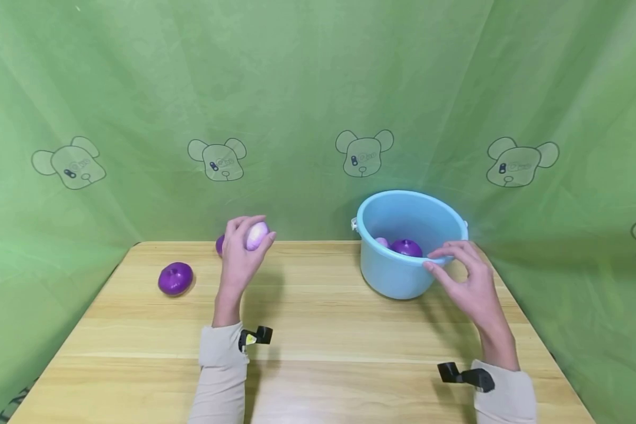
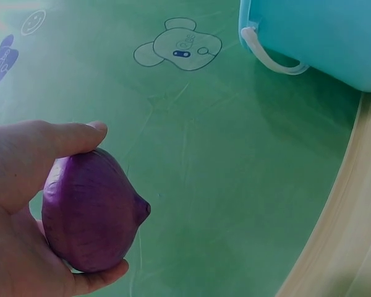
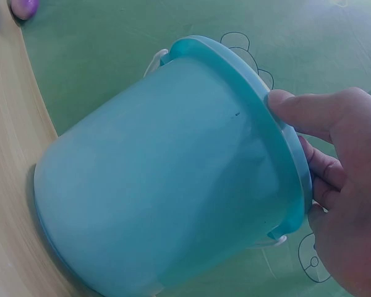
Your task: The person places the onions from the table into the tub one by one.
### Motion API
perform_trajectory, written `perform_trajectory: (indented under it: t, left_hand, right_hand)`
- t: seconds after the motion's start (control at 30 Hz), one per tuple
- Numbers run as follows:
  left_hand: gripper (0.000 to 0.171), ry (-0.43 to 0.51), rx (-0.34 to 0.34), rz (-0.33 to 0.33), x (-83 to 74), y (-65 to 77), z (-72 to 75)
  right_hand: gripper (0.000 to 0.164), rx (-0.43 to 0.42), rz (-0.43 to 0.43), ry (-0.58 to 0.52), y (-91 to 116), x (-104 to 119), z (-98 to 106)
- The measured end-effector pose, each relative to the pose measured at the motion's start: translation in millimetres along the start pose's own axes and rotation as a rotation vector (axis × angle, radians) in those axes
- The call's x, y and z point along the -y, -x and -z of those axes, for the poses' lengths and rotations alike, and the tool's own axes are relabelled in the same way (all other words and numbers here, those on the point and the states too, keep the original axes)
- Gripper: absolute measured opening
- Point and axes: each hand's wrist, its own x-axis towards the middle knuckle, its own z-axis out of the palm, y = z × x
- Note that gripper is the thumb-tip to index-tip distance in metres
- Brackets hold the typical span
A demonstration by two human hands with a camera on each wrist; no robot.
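My left hand (image 1: pixel 238 253) holds a purple onion (image 2: pixel 93 213) in the air above the back of the table, thumb on one side and fingers on the other. In the head view this onion (image 1: pixel 257 235) looks pale under glare. With thumb and fingers, my right hand (image 1: pixel 471 282) pinches the near right rim of a light blue bucket (image 1: pixel 392 277), which stands upright at the back right. Inside the bucket lie a dark purple onion (image 1: pixel 406 248) and a paler one (image 1: pixel 383 242), partly hidden by the rim.
One purple onion (image 1: pixel 175 278) sits on the wooden table (image 1: pixel 318 365) at the left. Another onion (image 1: pixel 219 245) is mostly hidden behind the left hand. A green curtain (image 1: pixel 297 106) with bear outlines hangs round the table's back and sides. A white handle (image 2: pixel 275 59) hangs from the bucket.
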Motion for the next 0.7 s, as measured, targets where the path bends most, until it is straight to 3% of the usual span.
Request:
perform_trajectory:
  t: [0.53, 0.7]
  left_hand:
    - [0.045, 0.036, 0.063, -0.084, -11.9, -4.8, -16.2]
    - [0.045, 0.043, 0.081, -0.083, -14.5, -5.0, -21.2]
  right_hand:
    - [0.019, -0.002, 0.006, -0.008, -0.3, -0.9, 0.5]
    - [0.020, -0.001, 0.003, -0.009, -0.2, -1.7, 0.4]
